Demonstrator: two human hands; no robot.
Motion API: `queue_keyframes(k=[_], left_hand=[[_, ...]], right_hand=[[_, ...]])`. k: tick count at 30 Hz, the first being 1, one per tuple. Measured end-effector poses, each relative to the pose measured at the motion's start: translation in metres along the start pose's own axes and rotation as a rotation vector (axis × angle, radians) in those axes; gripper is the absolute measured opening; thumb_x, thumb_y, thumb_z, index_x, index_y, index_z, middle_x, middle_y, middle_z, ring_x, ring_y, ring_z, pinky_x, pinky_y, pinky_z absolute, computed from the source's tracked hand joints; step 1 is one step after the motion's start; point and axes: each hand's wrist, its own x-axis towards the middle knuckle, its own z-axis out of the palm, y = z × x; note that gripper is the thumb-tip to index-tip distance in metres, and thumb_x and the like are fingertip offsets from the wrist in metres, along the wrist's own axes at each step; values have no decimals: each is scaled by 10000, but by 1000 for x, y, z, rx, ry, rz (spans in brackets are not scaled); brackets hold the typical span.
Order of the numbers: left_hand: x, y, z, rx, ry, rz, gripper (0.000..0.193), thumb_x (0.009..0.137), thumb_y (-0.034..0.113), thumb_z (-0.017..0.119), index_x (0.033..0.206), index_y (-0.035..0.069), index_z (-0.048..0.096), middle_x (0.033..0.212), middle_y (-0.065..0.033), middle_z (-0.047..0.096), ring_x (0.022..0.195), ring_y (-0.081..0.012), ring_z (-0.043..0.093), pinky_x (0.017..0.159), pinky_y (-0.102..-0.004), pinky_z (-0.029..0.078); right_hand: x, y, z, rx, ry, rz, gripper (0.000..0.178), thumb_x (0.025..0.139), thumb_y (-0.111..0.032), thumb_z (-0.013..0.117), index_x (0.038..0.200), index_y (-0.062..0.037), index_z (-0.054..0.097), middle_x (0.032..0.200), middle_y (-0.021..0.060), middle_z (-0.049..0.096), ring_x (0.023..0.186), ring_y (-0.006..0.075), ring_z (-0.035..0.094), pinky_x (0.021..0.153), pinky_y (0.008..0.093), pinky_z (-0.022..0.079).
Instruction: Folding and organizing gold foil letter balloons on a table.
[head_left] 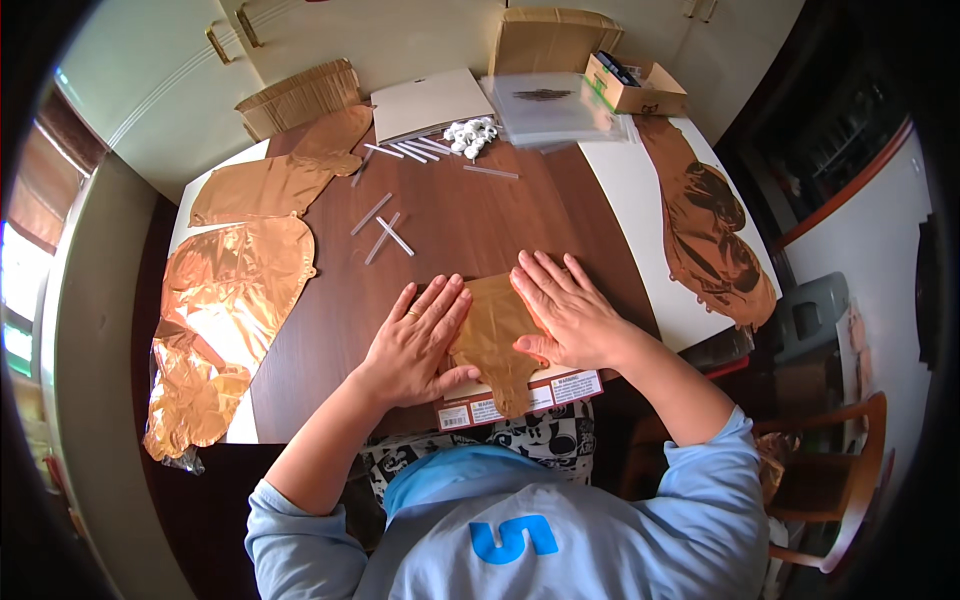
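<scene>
The left hand and right hand partly hide the gold foil.

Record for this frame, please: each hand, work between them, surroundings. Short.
left hand: palm down at the left edge of the gold foil
right hand: palm down at its right edge
under foil's near end: printed card
table left: shiny foil
table right: darker foil
table far side: white plastic pieces, small open box

One central foil piece, three mid-table tubes, four cabinet handles, one ring
</scene>
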Motion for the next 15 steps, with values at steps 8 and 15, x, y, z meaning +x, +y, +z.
queue_keyframes(k=[8,15], left_hand=[[-20,25,5,-6,14,-37,936,875,702,442,1503,27,278,1566,-179,252,1456,-318,230,1178,-476,145],[-41,58,3,-71,8,-62,944,867,714,439,1499,27,294,1556,-191,271,1451,-336,239,1174,-483,144]], right_hand=[[-25,-23,-11,-77,24,-39,865,919,-643,423,1477,6,296,1556,256,193,1452,393,182,1176,533,107],[-92,-107,4,-322,117,-101,563,904,-300,556,1396,-42,464,1449,227,417,1354,372,395,1125,567,274]])
